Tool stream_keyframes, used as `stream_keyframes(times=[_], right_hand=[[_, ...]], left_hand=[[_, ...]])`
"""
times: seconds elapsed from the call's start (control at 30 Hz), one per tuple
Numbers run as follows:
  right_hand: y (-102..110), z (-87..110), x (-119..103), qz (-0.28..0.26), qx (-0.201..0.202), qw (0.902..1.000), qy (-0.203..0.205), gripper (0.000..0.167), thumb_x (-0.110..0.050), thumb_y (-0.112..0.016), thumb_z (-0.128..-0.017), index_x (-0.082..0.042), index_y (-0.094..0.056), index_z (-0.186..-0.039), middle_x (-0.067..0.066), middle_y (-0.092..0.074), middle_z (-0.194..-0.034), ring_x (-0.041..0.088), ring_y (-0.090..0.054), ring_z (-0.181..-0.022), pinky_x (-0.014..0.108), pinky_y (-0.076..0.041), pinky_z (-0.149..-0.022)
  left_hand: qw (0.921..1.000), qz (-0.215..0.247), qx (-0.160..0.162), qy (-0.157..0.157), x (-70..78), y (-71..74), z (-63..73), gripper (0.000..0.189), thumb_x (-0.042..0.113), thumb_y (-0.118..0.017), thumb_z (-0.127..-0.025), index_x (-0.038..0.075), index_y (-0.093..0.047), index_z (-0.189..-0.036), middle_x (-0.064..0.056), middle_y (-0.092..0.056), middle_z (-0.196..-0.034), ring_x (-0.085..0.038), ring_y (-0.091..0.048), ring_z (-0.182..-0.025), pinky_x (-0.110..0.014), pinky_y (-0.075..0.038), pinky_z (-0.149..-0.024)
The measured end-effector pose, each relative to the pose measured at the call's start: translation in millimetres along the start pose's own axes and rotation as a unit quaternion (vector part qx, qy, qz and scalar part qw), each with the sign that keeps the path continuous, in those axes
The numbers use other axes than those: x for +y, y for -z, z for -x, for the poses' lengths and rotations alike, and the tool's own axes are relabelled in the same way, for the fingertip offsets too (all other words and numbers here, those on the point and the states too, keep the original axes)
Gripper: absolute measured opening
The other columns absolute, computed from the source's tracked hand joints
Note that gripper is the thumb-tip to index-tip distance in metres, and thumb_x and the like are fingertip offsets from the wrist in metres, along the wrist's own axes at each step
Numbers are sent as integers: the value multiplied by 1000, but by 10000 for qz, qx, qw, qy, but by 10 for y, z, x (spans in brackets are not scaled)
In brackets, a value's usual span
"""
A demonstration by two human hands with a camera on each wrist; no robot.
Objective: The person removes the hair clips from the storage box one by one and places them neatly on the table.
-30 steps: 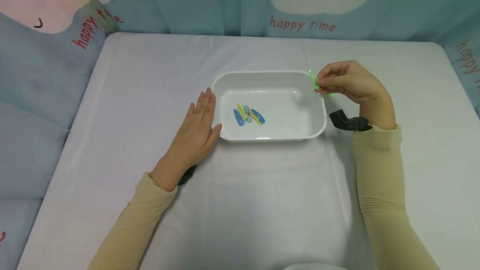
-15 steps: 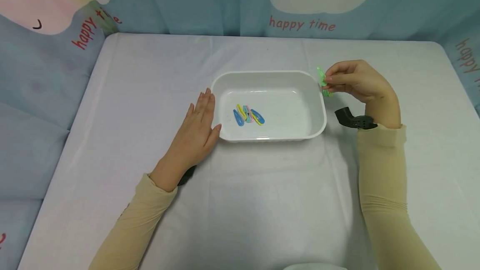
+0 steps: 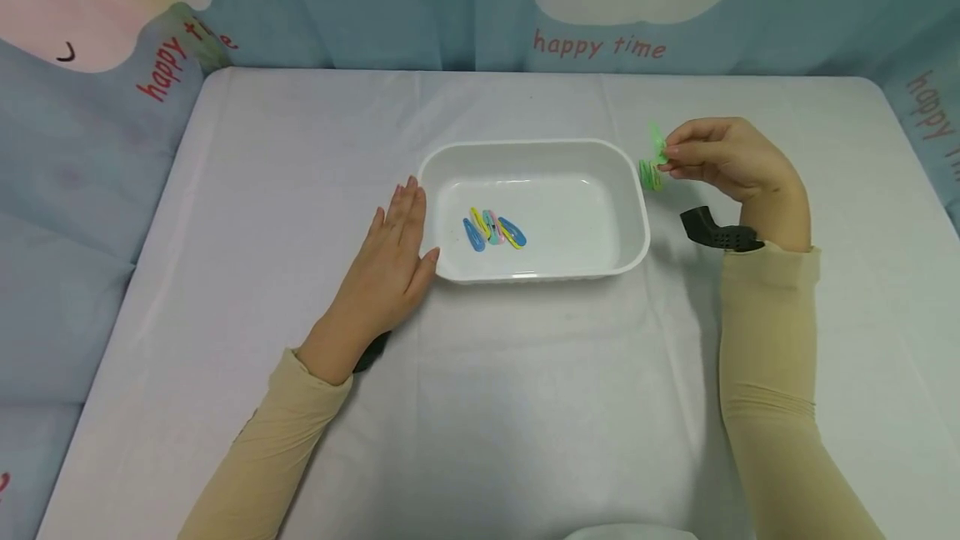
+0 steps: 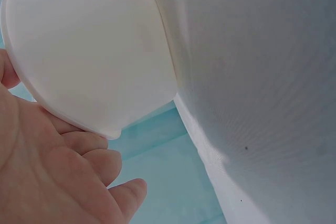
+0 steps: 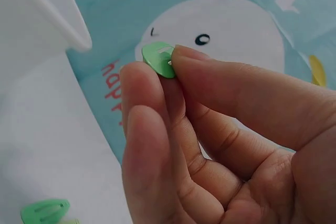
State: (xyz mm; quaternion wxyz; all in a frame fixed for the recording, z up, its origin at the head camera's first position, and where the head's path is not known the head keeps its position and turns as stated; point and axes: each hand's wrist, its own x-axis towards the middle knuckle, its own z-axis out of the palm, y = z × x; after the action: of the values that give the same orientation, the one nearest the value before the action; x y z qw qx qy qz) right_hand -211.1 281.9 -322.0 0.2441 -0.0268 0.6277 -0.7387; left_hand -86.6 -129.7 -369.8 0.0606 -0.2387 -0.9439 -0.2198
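A white tray (image 3: 525, 278) sits on the table. My left hand (image 3: 386, 261) rests with straight fingers against the tray's left end; the left wrist view has its fingertips under the rim. Beyond the tray's right end, my right hand (image 3: 731, 158) pinches a green snap hair clip (image 5: 158, 59) between thumb and fingertips. Below that clip, several green hair clips (image 3: 649, 176) lie on the cloth close to the tray wall. Inside the tray, left of its middle, several blue, yellow, pink and teal hair clips (image 3: 473, 235) lie in a row.
White cloth (image 3: 525, 407) covers the table. A rounded white object (image 3: 630, 533) is cut off by the bottom edge of the head view. Behind the table hangs a blue curtain (image 3: 390, 7) with cartoon prints. Black wrist mounts show at both wrists.
My right hand has moved right, away from the tray's right rim, with the green hair clip in its fingers. More of the green clips beside the tray now shows. The left hand stays put.
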Motion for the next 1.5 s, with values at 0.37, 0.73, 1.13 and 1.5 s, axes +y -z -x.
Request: stream_keyframes(times=[0.37,0.73,1.13,1.5], right_hand=[[125,8,60,-198,296,9994,-23,18,10,-54,-90,4,-70,-86,12,-68,-80,20,-68,-74,27,-54,-70],[231,5,111,-222,714,9965,-367,15,8,-58,-88,3,-71,-84,10,-68,-79,19,-68,-72,25,-54,-68],[318,-15,189,-158,988,9923,-732,15,6,-59,-88,1,-72,-84,9,-69,-80,17,-68,-72,23,-53,-65],[350,11,200,153,1335,9845,-1130,8,2,-66,-85,-1,-72,-83,7,-69,-82,16,-68,-74,23,-53,-65]], left_hand=[[10000,61,39,21,-5,-3,2,64,25,-40,-98,-10,-14,-146,-21,-8,-155,-33,-10,-142,-53,-13,-111],[10000,40,30,9,-10,-6,-4,64,24,-40,-99,-10,-15,-146,-21,-8,-155,-33,-11,-142,-53,-14,-111],[10000,62,3,46,-4,-11,-6,64,24,-40,-98,-10,-14,-146,-21,-7,-155,-33,-10,-142,-53,-14,-111],[9999,64,-38,67,-7,-14,-8,65,24,-40,-99,-9,-12,-147,-20,-5,-155,-32,-9,-143,-52,-13,-111]])
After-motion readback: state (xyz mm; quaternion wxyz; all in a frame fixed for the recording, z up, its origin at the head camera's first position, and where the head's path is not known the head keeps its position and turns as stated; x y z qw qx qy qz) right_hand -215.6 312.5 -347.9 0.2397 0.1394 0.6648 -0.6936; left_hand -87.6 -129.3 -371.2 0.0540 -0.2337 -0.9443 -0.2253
